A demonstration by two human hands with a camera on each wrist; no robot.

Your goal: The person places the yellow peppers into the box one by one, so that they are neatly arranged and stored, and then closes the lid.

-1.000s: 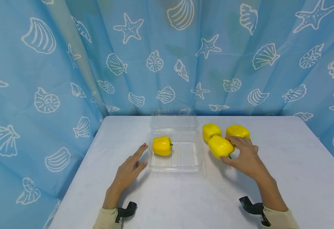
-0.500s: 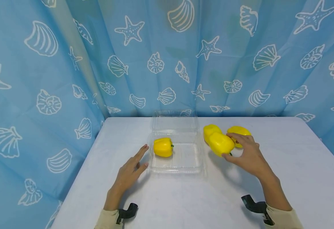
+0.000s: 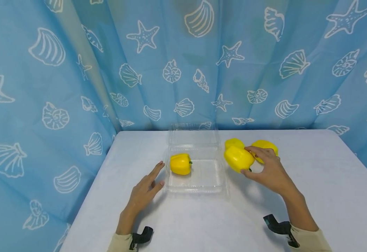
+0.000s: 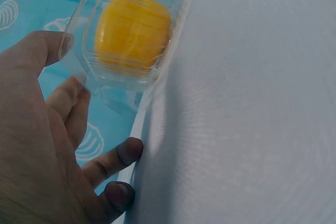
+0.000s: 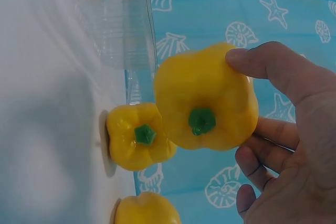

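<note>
My right hand [image 3: 269, 173] pinches a yellow bell pepper [image 3: 238, 160] between thumb and fingers. In the right wrist view the held bell pepper [image 5: 210, 85] is off the table, its green stem toward the camera. Another yellow bell pepper [image 3: 181, 164] lies in the left part of a clear plastic clamshell box [image 3: 206, 175], whose lid [image 3: 194, 135] is folded back. At the box's left side is my left hand [image 3: 142, 194], fingers spread and fairly straight. The left wrist view has its fingertips [image 4: 65, 43] right at the box's rim.
Two more yellow bell peppers lie on the white table [image 3: 196, 224]: one [image 3: 233, 142] behind the held pepper, partly hidden, and one [image 3: 268, 144] behind my right hand's fingers. A blue shell-print curtain [image 3: 177, 63] hangs beyond the far edge.
My right hand has lifted the bell pepper from beside the others and shifted it slightly left toward the box. The left hand stays at the box's side. The head view has tilted slightly.
</note>
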